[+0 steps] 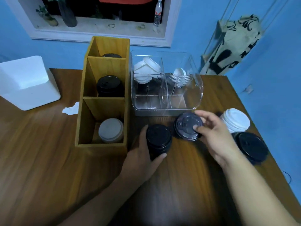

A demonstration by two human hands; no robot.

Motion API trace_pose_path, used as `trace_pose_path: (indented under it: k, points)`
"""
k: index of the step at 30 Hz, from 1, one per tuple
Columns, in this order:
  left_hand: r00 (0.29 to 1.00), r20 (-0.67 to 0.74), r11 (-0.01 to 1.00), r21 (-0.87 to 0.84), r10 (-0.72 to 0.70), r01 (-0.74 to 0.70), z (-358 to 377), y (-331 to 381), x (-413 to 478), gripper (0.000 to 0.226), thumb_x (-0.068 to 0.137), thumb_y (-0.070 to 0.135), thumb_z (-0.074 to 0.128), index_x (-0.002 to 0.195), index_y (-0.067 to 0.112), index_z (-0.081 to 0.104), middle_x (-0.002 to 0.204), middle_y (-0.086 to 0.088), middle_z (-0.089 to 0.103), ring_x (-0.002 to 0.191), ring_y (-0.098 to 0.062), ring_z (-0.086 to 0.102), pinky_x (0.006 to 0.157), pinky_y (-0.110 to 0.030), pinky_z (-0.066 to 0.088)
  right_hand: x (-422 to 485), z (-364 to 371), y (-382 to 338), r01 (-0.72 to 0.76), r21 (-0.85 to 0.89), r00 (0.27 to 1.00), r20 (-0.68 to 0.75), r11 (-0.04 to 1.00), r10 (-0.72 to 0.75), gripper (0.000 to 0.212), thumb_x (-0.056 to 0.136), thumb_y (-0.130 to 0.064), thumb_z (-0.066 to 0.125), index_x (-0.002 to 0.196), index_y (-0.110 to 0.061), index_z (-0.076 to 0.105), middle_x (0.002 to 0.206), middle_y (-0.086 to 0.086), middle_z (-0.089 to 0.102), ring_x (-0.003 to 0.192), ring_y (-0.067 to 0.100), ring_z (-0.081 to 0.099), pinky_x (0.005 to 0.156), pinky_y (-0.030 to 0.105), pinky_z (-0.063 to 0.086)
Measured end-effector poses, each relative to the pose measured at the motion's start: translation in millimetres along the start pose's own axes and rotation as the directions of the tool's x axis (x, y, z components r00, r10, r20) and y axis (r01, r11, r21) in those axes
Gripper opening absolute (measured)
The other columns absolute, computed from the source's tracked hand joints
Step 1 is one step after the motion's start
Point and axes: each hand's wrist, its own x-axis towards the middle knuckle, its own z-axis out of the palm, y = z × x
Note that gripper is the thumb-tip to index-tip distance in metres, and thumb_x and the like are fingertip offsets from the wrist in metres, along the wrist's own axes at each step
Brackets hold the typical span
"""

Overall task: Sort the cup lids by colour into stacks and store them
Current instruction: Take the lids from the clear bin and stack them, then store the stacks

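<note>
Step in hand, by the look of it: building the black stack. The left hand (pixel 141 159) wraps fingers and thumb round a short black stack (pixel 158 141), curled snug on its sides. The stack's base is hidden by the hand, so can't tell if it rests on the table (pixel 40 152). The right hand (pixel 213 137) pinches a loose black lid (pixel 187 126) by its rim, thumb on top, fingertips at the far edge, other fingers loosely spread.

The loose lid sits just right of the left grip, near but not touching the stack. Beyond the right grip, to its right, stands a white stack (pixel 235 122). Another black lid (pixel 251 148) lies nearer the person, under the right wrist. Left of the left grip is the wooden rack (pixel 81 121): white lids in the near slot, black in the mid and far ones. A clear bin (pixel 197 88) w/ white lids sits behind both hands.

Stack's long axis runs approx. upright, tops up. The loose lid is tilted, top face toward the camera, near edge low.

Next move prob. needs the lid levelled, centred over the stack and pressed to nest.
</note>
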Motion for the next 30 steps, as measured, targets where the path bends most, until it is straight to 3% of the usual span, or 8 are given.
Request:
trace_pose_path:
  k: [2, 5, 9, 14, 17, 24, 27, 30]
  points:
    - [1.000, -0.016, 1.000, 0.008, 0.014, -0.014, 0.5, 0.4, -1.4, 0.110, 0.084, 0.050, 0.076, 0.159, 0.025, -0.001, 0.158, 0.002, 0.039, 0.129, -0.016, 0.055, 0.096, -0.014, 0.031, -10.7, -4.8, 33.4, -0.093, -0.082, 0.996, -0.020, 0.992, 0.092, 0.043, 0.090, 0.007, 0.065, 0.116, -0.027, 0.069, 0.109, 0.000, 0.074, 0.106, 0.022, 0.071, 0.093, 0.044, 0.058]
    - [0.999, -0.043, 1.000, 0.002, 0.012, -0.012, 2.9, 1.1, -2.1, 0.112, 0.083, 0.046, 0.079, 0.159, 0.026, 0.000, 0.157, 0.003, 0.039, 0.131, -0.017, 0.053, 0.096, -0.016, 0.031, -14.4, -13.5, 54.6, -0.014, -0.355, 0.998, -0.063, 0.935, -0.008, 0.038, 0.089, -0.007, 0.073, 0.115, -0.035, 0.067, 0.112, -0.007, 0.072, 0.108, 0.014, 0.068, 0.102, 0.046, 0.053]
    - [0.999, -0.052, 1.000, -0.002, 0.011, -0.011, 5.2, 0.3, -1.6, 0.112, 0.084, 0.048, 0.077, 0.159, 0.029, -0.004, 0.159, 0.003, 0.036, 0.135, -0.016, 0.048, 0.096, -0.018, 0.030, -21.8, -20.6, 56.0, 0.130, -0.758, 0.981, 0.006, 0.640, -0.192, 0.049, 0.087, -0.023, 0.074, 0.132, -0.028, 0.057, 0.127, -0.006, 0.059, 0.118, 0.015, 0.058, 0.107, 0.037, 0.047]
    - [0.997, -0.082, 0.998, -0.069, 0.007, -0.013, 6.8, 0.3, 0.1, 0.115, 0.079, 0.042, 0.083, 0.159, 0.032, 0.001, 0.160, 0.008, 0.033, 0.139, -0.010, 0.037, 0.102, -0.021, 0.030, -27.9, -14.2, 55.6, 0.282, -0.820, 0.956, 0.198, 0.498, -0.216, 0.071, 0.083, -0.053, 0.071, 0.146, -0.032, 0.045, 0.151, -0.004, 0.040, 0.139, 0.020, 0.035, 0.115, 0.037, 0.035]
    - [0.996, -0.084, 0.997, -0.075, 0.017, -0.023, 8.0, 0.4, -0.4, 0.114, 0.080, 0.037, 0.084, 0.159, 0.032, 0.002, 0.159, 0.007, 0.035, 0.136, -0.005, 0.036, 0.103, -0.022, 0.030, -31.5, -6.2, 59.8, 0.320, -0.875, 0.943, 0.256, 0.363, -0.212, 0.078, 0.082, -0.061, 0.070, 0.148, -0.028, 0.044, 0.150, -0.001, 0.045, 0.134, 0.024, 0.038, 0.109, 0.046, 0.042]
    - [0.994, -0.085, 0.998, -0.027, 0.062, -0.064, 30.0, 20.9, 23.7, 0.112, 0.073, 0.040, 0.089, 0.156, 0.031, 0.014, 0.155, 0.008, 0.038, 0.142, -0.013, 0.033, 0.110, -0.027, 0.028, -92.7, -61.5, 25.4, 0.380, -0.789, 0.898, 0.190, 0.483, -0.396, 0.073, 0.078, -0.064, 0.073, 0.141, -0.031, 0.057, 0.143, -0.009, 0.055, 0.134, 0.008, 0.043, 0.112, 0.020, 0.029]
    - [0.989, -0.094, 0.993, -0.003, 0.119, -0.119, 46.9, 40.3, 42.3, 0.106, 0.071, 0.042, 0.089, 0.152, 0.028, 0.023, 0.149, 0.007, 0.046, 0.136, -0.015, 0.041, 0.108, -0.030, 0.034, -100.6, -99.0, 4.3, 0.344, -0.831, 0.850, 0.076, 0.438, -0.522, 0.073, 0.076, -0.063, 0.075, 0.138, -0.028, 0.060, 0.142, -0.006, 0.058, 0.133, 0.016, 0.049, 0.112, 0.030, 0.036]
    - [0.981, -0.105, 0.987, 0.019, 0.161, -0.160, 64.1, 58.4, 59.4, 0.100, 0.071, 0.042, 0.089, 0.147, 0.029, 0.026, 0.143, 0.006, 0.052, 0.128, -0.020, 0.047, 0.106, -0.041, 0.042, -86.3, -125.9, 3.2, 0.262, -0.861, 0.854, -0.003, 0.435, -0.520, 0.069, 0.078, -0.059, 0.075, 0.138, -0.028, 0.061, 0.145, -0.005, 0.056, 0.130, 0.023, 0.049, 0.109, 0.042, 0.041]
